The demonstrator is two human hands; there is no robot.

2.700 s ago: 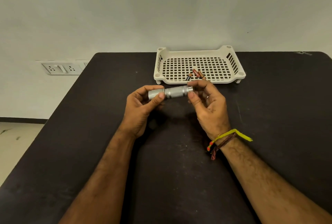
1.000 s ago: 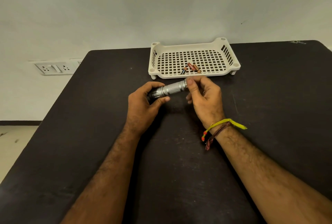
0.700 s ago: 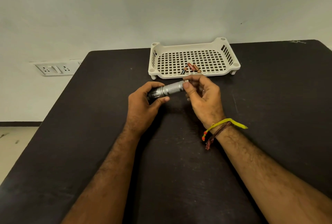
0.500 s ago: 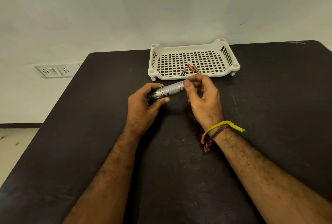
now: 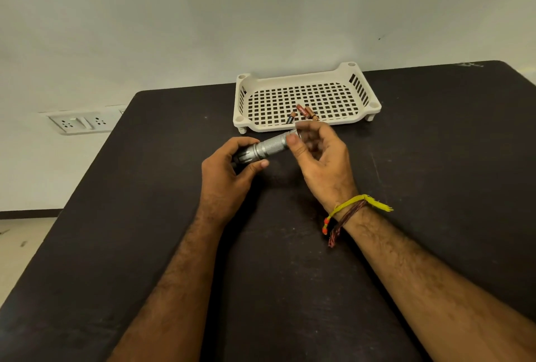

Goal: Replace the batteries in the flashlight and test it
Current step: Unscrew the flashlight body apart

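silver flashlight [image 5: 271, 147], cream tray [image 5: 307, 78], black table [image 5: 145, 216]

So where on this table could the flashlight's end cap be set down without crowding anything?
Bare tabletop lies right of the right hand, below the basket. More lies left of the left hand. The basket's back grid is free too. It is crowded where both hands hold the flashlight, just before the batteries.

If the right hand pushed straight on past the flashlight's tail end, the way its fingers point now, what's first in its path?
Probably the front rim of the white tray, just beyond the right hand gripping the flashlight; the batteries lie behind it. Depth is unclear.
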